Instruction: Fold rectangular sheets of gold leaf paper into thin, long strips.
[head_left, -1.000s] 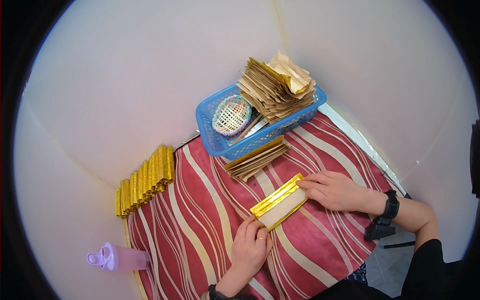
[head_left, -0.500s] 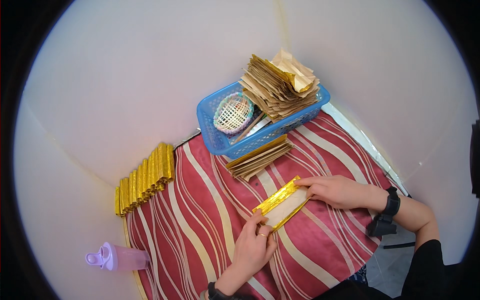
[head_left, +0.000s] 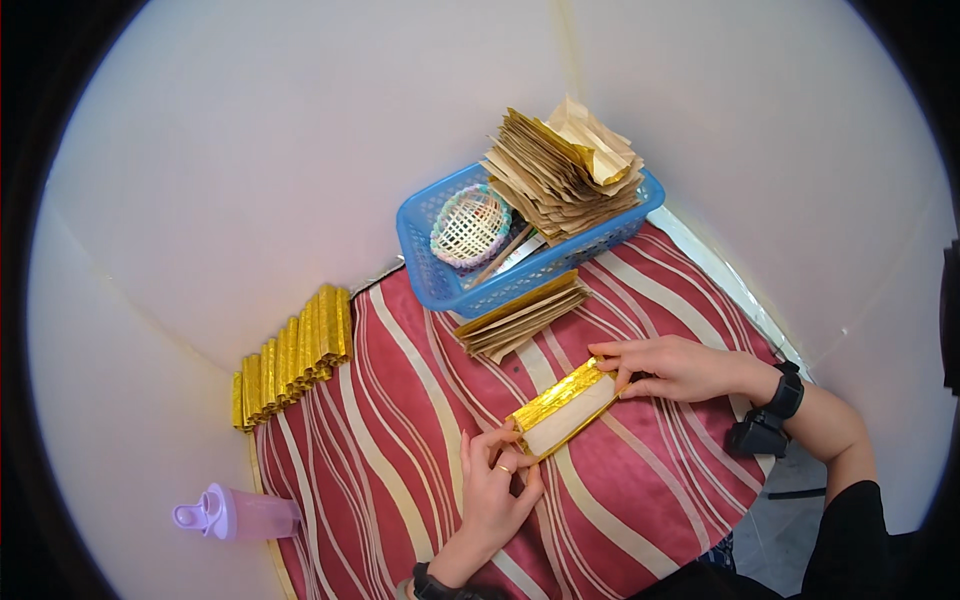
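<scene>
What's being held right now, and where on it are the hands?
A folded gold-and-cream paper, held at its two short ends: left hand at the near-left end, right hand at the far-right end.

gold-and-cream paper strip (head_left: pixel 566 411) (partly folded), lying slantwise

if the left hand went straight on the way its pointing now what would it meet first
The folded gold paper, right at the left hand's fingertips. Whether they would push its edge or slide over it is unclear from this one view.
</scene>
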